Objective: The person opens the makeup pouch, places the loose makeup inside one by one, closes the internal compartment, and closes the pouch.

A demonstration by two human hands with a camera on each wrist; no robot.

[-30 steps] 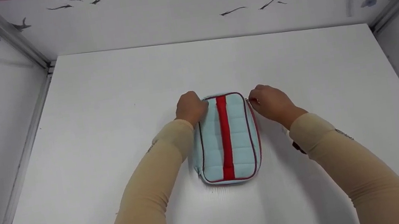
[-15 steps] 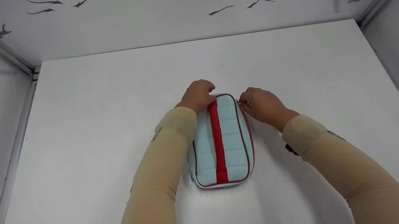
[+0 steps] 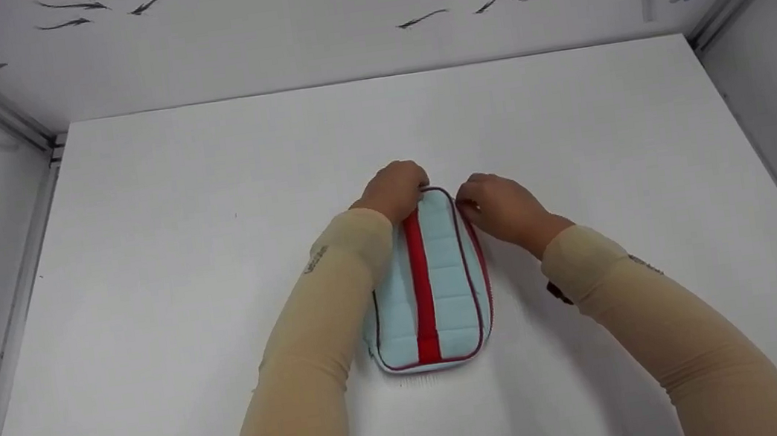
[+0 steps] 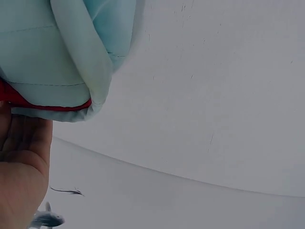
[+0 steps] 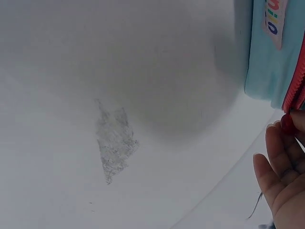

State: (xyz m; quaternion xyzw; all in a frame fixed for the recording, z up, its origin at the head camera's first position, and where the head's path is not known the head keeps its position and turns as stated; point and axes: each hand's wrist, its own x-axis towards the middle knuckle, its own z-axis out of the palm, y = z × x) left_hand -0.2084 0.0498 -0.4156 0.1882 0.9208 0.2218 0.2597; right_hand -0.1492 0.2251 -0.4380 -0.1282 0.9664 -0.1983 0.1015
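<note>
A light blue quilted zip pouch with a red stripe and dark red piping lies on the white table. At its far end my left hand grips the edge; in the left wrist view the same hand has its fingers partly hidden by the fabric. By the far right corner is my right hand. The right wrist view shows it pinching a red zipper pull at the end of the red zipper. A pale label with colourful letters is on the pouch's side.
White walls printed with fish and blue plants enclose the table at the back and both sides. A grey scuffed patch marks the tabletop near the pouch.
My left hand has shifted from the pouch's far left corner to the middle of its far end. The right hand stays at the far right corner. The head view has shifted slightly.
</note>
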